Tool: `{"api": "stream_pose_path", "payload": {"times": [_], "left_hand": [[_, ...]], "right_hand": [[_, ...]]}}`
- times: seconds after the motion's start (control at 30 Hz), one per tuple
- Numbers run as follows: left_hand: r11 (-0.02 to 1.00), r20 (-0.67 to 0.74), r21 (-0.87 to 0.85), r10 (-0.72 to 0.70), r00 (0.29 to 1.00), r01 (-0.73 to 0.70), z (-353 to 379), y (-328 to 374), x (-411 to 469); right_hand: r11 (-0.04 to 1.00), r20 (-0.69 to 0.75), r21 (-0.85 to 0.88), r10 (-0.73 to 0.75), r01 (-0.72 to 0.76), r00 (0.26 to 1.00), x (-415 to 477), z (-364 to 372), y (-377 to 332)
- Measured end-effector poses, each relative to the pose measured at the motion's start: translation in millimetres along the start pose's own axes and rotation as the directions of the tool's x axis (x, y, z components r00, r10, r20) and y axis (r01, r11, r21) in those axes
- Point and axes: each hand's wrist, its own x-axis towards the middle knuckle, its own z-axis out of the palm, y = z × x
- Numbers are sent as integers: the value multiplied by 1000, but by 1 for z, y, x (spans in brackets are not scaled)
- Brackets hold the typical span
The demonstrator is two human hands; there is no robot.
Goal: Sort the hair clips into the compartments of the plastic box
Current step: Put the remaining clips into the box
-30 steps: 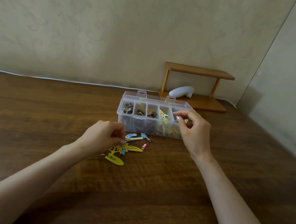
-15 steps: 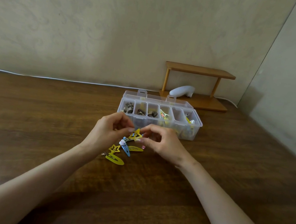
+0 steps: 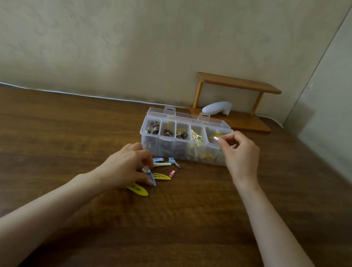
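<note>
While the left hand (image 3: pixel 128 167) is sitting low on the counter (image 3: pixel 54 137) with its fingers curling onto a blue clip (image 3: pixel 151 177) from the loose pile, the part that matters is happening further right.

That blue clip is lying slanted. Its far end is tucked under the fingers and its near end is pointing off to the person's right.

More clips are waiting on the wood around it: a flat yellow clip (image 3: pixel 137 189) nearest the person, a second yellow clip (image 3: pixel 162 177), and a tiny pink clip (image 3: pixel 172 173). A few small blue and pale ones are also lying just in front of the left end of the plastic box (image 3: pixel 162 139).

The box is running left to right across the counter, with its lid (image 3: pixel 186 118) lying open behind it. The three left compartments are holding dark brownish clips, and the ones further right are holding yellow and mixed colours.

The right hand (image 3: pixel 240 157) is hovering at the box's right end, pinching a small yellow clip (image 3: pixel 213 136) between thumb and fingertip. It's over what looks like the second compartment from the right.

So that clip is hanging pretty much straight above a slot, and I'm guessing the next move is just a short drop down, no sideways travel. The right hand is clearly nearer the box and the left is nearer the pile. The last compartment is hiding behind the right hand, so I can't tell what's in it.
</note>
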Motion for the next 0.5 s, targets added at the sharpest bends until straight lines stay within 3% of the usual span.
{"api": "stream_pose_path", "payload": {"times": [0.1,0.27,0.4,0.5], "left_hand": [[1000,31,-8,0,1000,0,0,0,1],[999,-14,-27,24,1000,-24,2,1,1],[995,-127,-84,49,991,-60,4,3,2],[973,-212,-222,20,977,-68,4,7,1]], "right_hand": [[990,-77,-143,-4,-7,997,4,1,7],[959,-61,-278,-70,50,996,7,7,7],[975,-132,-184,-153,127,979,5,0,3],[972,-53,-43,-231,229,971,1,2,-4]]}}
